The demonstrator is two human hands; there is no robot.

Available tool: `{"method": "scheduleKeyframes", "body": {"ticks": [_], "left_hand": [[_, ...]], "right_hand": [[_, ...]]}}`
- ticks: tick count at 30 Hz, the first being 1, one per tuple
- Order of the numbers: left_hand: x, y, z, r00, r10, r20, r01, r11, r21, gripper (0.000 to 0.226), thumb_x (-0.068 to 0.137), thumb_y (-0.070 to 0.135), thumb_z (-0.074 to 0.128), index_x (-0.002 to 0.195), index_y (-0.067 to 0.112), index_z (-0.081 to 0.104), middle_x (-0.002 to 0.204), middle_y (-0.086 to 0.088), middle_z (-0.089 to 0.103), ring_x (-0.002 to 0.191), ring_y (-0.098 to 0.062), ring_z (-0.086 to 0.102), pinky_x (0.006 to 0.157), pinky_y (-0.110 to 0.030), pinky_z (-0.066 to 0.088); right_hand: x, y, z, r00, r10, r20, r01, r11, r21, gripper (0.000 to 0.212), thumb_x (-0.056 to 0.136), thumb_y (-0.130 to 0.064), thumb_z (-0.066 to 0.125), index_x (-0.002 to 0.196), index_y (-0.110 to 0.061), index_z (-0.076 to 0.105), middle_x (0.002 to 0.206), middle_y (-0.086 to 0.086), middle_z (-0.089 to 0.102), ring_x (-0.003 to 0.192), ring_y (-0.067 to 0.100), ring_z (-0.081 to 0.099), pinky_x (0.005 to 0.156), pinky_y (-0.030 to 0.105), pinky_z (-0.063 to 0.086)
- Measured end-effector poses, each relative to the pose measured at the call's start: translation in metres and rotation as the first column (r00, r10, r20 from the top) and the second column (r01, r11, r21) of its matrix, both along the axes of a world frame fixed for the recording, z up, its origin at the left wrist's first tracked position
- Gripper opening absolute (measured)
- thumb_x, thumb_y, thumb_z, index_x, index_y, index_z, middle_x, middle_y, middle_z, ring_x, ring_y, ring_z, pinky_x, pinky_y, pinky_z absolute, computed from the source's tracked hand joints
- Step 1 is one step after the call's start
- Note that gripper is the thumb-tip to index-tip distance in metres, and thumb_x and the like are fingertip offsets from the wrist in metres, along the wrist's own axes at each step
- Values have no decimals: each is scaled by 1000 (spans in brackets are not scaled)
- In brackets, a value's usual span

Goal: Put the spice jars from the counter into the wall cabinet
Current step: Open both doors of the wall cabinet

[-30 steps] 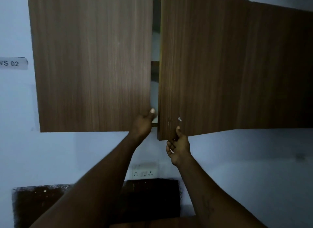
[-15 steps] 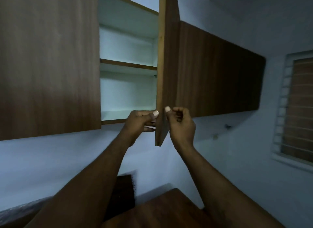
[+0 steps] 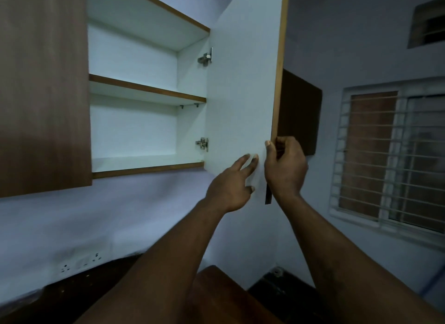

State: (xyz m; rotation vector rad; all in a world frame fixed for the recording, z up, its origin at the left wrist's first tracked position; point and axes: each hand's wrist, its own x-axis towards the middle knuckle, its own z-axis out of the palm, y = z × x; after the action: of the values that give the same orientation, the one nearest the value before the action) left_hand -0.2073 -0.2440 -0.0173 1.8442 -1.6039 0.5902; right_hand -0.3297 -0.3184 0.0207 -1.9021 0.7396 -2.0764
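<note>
Wall cabinet (image 3: 132,128) sits upper left of frame. Its right door (image 3: 240,82) stands wide open, white inner face toward me. My right hand (image 3: 285,167) grips the door's free edge near the lower corner. Left hand (image 3: 231,186) has fingers straight, tips touching that face. The opening runs from the closed left door (image 3: 43,87) to the hinges.

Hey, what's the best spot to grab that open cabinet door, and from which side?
Take the door by its free edge low down, coming from the right, thumb on the white inner face and fingers behind. No handle shows, and the hinges sit on the opposite side. The right hand pinches there.
</note>
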Motion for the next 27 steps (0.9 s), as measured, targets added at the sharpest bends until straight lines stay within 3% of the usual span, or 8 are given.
{"method": "scheduleKeyframes", "body": {"ticks": [5,9,12,19,21,25,27], "left_hand": [[-21,-50,-2,996,38,86,-45,996,76,99,92,41,66,160,40,-6,170,9,-2,151,-27,26,111,-45,44],[-32,-86,4,993,43,108,-63,981,186,104,91,45,67,158,40,-12,170,6,-9,155,-29,8,114,-53,38],[-38,-110,4,994,45,104,-66,975,211,105,91,43,67,157,43,-15,169,5,-13,156,-29,1,113,-53,38],[-40,-137,-5,983,69,168,-92,986,139,100,93,37,64,159,39,-11,170,0,-10,156,-30,5,114,-52,38],[-37,-137,-10,982,72,176,-88,993,84,96,94,34,62,160,36,-8,170,0,-6,155,-30,7,115,-50,37],[-25,-131,-15,975,72,212,-83,995,46,94,94,31,61,161,34,-4,170,4,0,155,-29,13,115,-47,36],[-15,-125,-14,968,92,232,-102,994,31,92,91,29,62,162,32,4,169,2,12,153,-28,20,115,-46,37]], "right_hand": [[-23,-48,-5,993,-105,-57,106,994,23,19,97,-33,65,108,-18,65,102,-2,68,83,7,57,63,12,36],[-36,-85,-10,987,-119,-110,126,990,63,17,95,-26,69,108,-16,64,105,1,68,88,16,64,72,25,48],[-44,-112,-11,984,-92,-155,105,991,80,18,94,-21,70,110,-16,63,106,2,69,91,18,65,75,26,49],[-44,-146,-18,985,-56,-161,72,993,92,20,93,-19,70,111,-19,61,108,1,68,93,18,65,78,33,54],[-42,-145,-21,981,-94,-172,104,993,49,22,93,-19,69,113,-18,60,111,2,65,98,19,62,79,36,55],[-34,-133,-21,926,-322,-197,300,945,-134,27,88,-15,71,113,-17,62,117,5,58,108,24,53,81,37,52],[-24,-122,-18,933,-293,-209,243,941,-234,23,87,-14,70,109,-16,65,112,5,61,104,25,56,80,39,51]]}}
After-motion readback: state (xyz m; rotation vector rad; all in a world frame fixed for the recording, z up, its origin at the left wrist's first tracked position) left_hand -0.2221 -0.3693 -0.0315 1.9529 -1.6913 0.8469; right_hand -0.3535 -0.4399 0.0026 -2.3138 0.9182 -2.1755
